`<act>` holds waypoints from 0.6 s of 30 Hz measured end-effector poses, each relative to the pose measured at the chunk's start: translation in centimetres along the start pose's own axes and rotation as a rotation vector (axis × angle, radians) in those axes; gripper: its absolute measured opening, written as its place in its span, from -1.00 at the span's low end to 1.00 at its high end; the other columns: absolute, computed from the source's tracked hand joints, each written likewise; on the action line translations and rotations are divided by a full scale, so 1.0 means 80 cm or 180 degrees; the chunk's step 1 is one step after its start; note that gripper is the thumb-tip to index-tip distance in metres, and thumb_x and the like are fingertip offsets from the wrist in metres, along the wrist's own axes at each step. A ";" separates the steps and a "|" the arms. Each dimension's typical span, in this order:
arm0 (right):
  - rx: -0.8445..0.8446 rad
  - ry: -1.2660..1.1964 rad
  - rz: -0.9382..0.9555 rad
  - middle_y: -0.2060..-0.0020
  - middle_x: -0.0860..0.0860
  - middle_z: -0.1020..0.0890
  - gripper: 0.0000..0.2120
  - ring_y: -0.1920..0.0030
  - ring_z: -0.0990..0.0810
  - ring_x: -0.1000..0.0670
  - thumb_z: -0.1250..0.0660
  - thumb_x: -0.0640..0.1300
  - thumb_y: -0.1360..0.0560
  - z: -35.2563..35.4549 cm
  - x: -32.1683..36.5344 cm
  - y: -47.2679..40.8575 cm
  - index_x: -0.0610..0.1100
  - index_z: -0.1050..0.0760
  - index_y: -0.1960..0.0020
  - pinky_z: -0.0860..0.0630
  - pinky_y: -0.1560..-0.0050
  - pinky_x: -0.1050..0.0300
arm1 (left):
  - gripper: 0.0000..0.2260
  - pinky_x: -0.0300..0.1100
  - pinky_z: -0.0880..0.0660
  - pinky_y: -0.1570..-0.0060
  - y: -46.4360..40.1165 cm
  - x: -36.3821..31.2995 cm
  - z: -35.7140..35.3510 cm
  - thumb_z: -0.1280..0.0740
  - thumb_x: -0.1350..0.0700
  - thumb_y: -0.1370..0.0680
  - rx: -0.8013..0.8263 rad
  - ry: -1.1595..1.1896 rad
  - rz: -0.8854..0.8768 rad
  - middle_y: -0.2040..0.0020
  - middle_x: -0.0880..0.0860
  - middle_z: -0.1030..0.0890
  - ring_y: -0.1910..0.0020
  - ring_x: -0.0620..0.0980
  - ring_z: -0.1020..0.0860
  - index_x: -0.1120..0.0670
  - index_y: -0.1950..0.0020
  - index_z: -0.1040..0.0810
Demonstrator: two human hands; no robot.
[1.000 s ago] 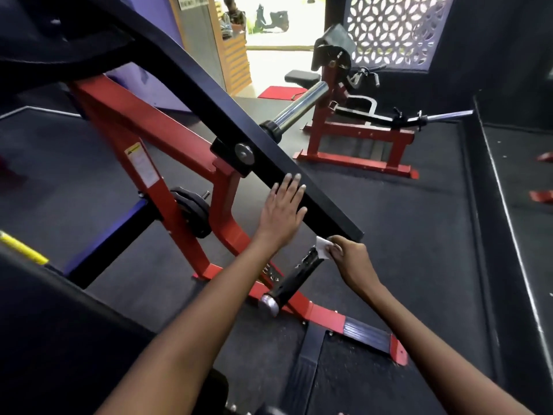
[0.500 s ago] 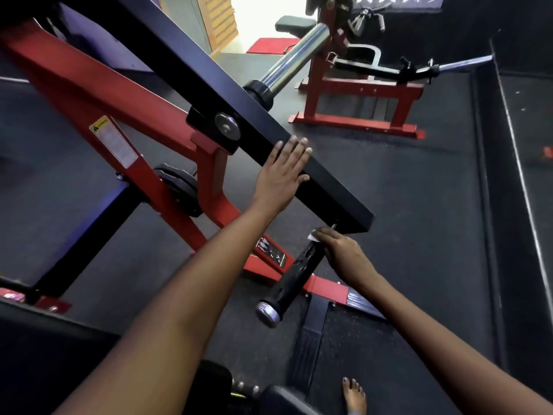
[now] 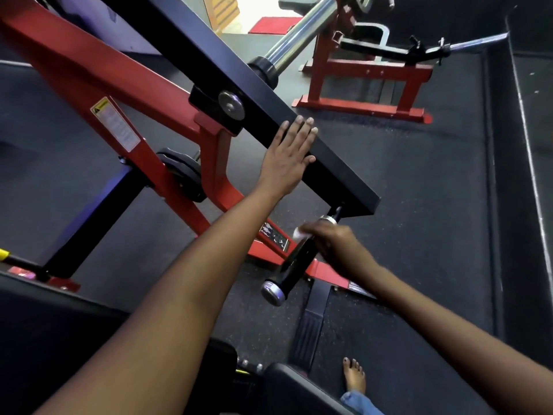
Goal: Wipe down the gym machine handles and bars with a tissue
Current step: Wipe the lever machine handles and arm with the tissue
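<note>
A black rubber-gripped handle with a chrome end cap (image 3: 294, 265) hangs below the end of a flat black steel lever arm (image 3: 335, 163). Its long axis slants from far right, at the arm, down to near left, at the cap. The right hand (image 3: 335, 247) wraps the handle's upper part, pressing a white tissue (image 3: 299, 233) to it; most of the grip below lies nearer. The left hand (image 3: 287, 160) rests flat, fingers straight, on the lever arm, farther away.
</note>
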State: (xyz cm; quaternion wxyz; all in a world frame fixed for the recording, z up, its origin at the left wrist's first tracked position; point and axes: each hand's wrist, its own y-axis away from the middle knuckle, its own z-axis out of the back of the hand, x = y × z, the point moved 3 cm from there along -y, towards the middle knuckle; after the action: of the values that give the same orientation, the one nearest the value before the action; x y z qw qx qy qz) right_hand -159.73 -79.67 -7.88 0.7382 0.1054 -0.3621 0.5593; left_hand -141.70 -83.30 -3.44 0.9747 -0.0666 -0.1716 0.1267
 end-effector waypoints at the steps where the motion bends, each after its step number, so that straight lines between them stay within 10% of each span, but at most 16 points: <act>1: -0.0048 0.0228 -0.0305 -0.04 -0.17 -0.65 -0.70 -0.06 -0.62 -0.14 -0.25 -0.40 -0.40 0.007 -0.019 -0.013 -0.27 -0.60 -0.07 -0.47 -0.13 0.12 | -0.49 -0.04 0.30 -0.48 0.000 0.001 0.000 0.10 -0.08 -0.70 0.0000 0.0008 -0.0012 -0.61 0.05 0.08 -0.58 0.05 0.14 0.10 -0.60 0.09; 5: 0.0707 0.0876 -0.0785 0.00 -0.14 -0.62 -0.76 -0.08 -0.57 -0.17 -0.21 -0.33 -0.43 -0.011 -0.039 -0.035 -0.23 -0.60 -0.01 -0.40 -0.08 0.06 | -0.49 -0.05 0.31 -0.48 0.001 0.004 -0.002 0.10 -0.09 -0.69 0.0007 -0.0001 -0.0047 -0.61 0.05 0.05 -0.58 0.05 0.11 0.10 -0.60 0.05; 12: 0.0846 0.0278 0.0373 0.08 -0.11 -0.63 -0.83 0.04 -0.60 -0.10 -0.26 -0.30 -0.43 -0.061 0.068 0.002 -0.24 -0.59 0.05 -0.50 -0.06 0.07 | -0.48 -0.05 0.29 -0.48 0.000 0.005 -0.004 0.12 -0.09 -0.68 -0.0064 0.0039 -0.0071 -0.60 0.04 0.03 -0.58 0.05 0.09 0.10 -0.60 0.04; 18: 0.0584 0.0324 0.1071 -0.39 -0.23 -0.35 -0.53 -0.45 -0.25 -0.16 -0.09 -0.50 -0.47 -0.051 -0.001 0.082 -0.34 -0.36 -0.37 -0.12 -0.48 -0.04 | -0.48 -0.04 0.29 -0.49 0.000 0.003 -0.003 0.14 -0.10 -0.69 -0.0062 -0.0016 -0.0046 -0.61 0.05 0.07 -0.58 0.05 0.13 0.10 -0.60 0.09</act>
State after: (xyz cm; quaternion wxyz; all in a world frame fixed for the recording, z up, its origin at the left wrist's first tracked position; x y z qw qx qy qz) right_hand -163.93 -75.15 -12.44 0.6390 0.0818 -0.2844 0.7100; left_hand -141.36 -83.29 -3.60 0.9745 -0.0746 -0.1758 0.1181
